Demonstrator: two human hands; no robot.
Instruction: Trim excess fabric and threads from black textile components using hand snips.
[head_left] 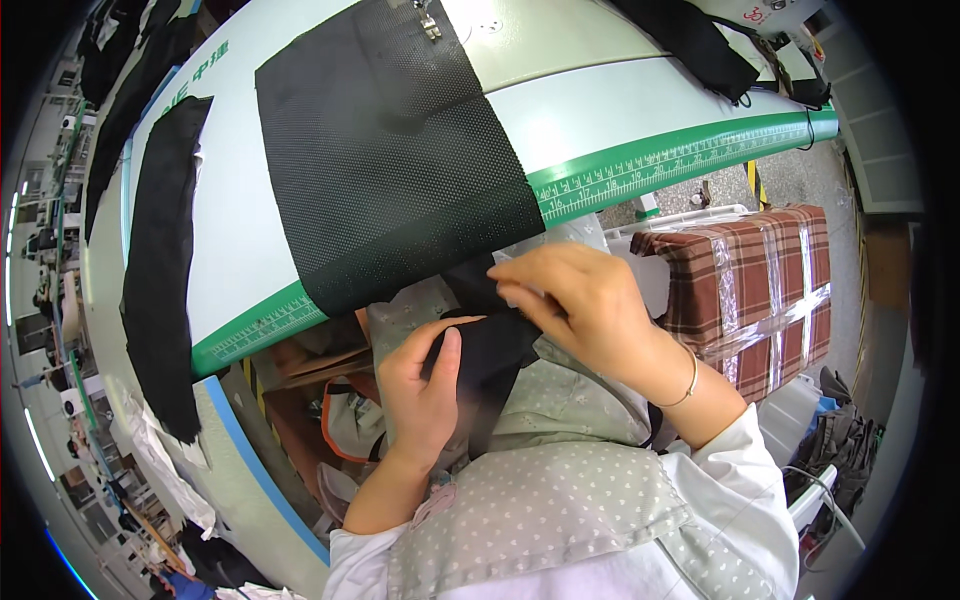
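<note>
My left hand [422,385] is closed on a piece of black fabric [492,362], thumb on top, above my lap. The fabric hangs down between my hands. My right hand [590,305] is just to the right and a little higher, its thumb and forefinger curled together at the upper edge of the black fabric; whatever lies between those fingertips is too small to see. Beyond both hands a black mesh sheet [390,150] lies across the white sewing table [610,110], its near end draping over the green ruler edge. A metal presser foot [428,20] rests at the sheet's far end.
A long black fabric strip [165,260] lies on the table's left side. More black pieces [690,45] are at the far right. A taped plaid-covered box [750,300] stands right of my arm. Under the table are a cardboard box [315,360] and an orange-trimmed bag [352,420].
</note>
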